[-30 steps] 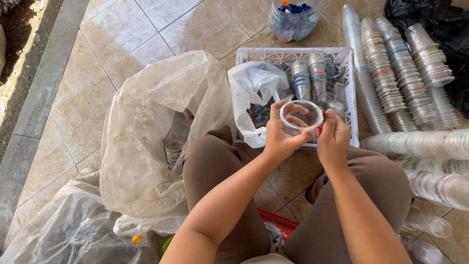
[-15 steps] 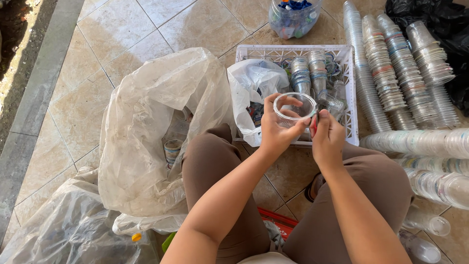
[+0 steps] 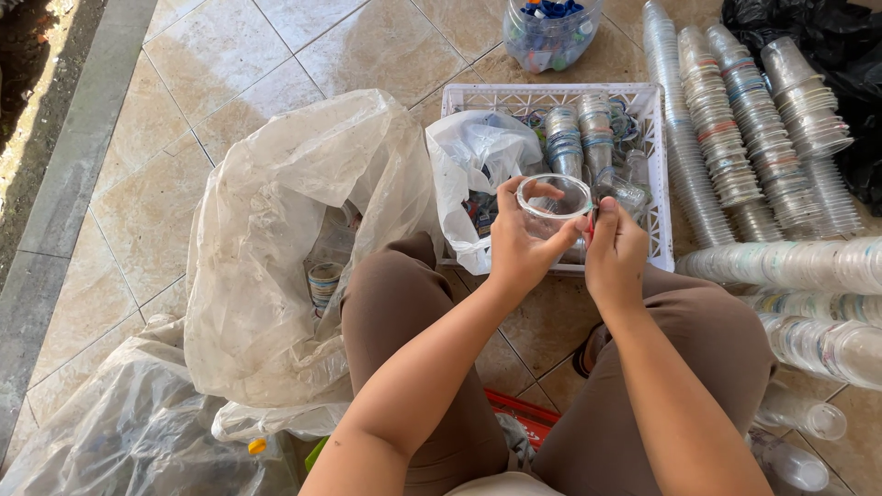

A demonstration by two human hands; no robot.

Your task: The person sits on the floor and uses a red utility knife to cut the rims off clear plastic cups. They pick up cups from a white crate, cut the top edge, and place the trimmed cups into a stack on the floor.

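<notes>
My left hand grips a clear plastic cup by its rim, mouth facing up, held over the near edge of a white plastic crate. My right hand is closed at the cup's right rim, pinching a small red-tipped thing I cannot make out. Both hands sit above my knees. The crate holds stacked clear cups and a white plastic bag.
A large clear plastic bag with cups inside stands open at my left. Long stacks of clear cups lie on the tiled floor at right. A clear jar of coloured caps stands behind the crate. A black bag lies far right.
Both hands with the cup have lifted slightly and shifted away from me toward the crate. My right hand has moved closer against the cup's rim.
</notes>
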